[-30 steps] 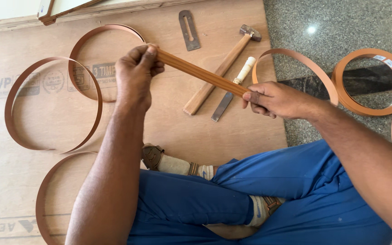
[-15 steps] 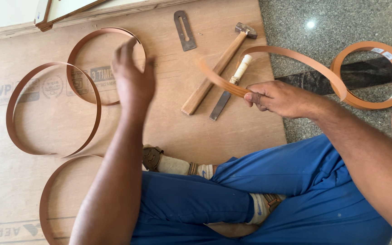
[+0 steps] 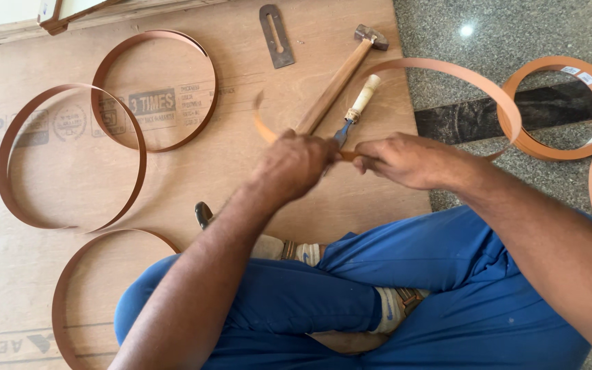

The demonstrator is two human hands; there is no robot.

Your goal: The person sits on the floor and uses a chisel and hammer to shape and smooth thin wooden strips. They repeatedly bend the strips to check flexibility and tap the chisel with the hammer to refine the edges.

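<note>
A long brown edge-banding strip [image 3: 447,67] arcs from a coil [image 3: 562,109] on the stone floor over to my hands. My right hand [image 3: 402,159] pinches the strip near its end. My left hand [image 3: 296,164] is closed on the same strip just to the left, and the strip's free end curls out beyond it. Right behind my hands lie a wooden-handled hammer [image 3: 334,85] and a chisel [image 3: 356,109] with a pale handle.
Three cut loops of the same strip rest on the plywood sheet [image 3: 241,96]: one at far left [image 3: 8,157], one behind it [image 3: 152,34], one near my left knee [image 3: 70,281]. A metal plane blade [image 3: 277,35] lies at the back. My crossed legs in blue trousers fill the foreground.
My left hand let go of the strip's far end, reached out over the plywood, then came back and closed on the strip beside my right hand. The strip sprang into a wider arc.
</note>
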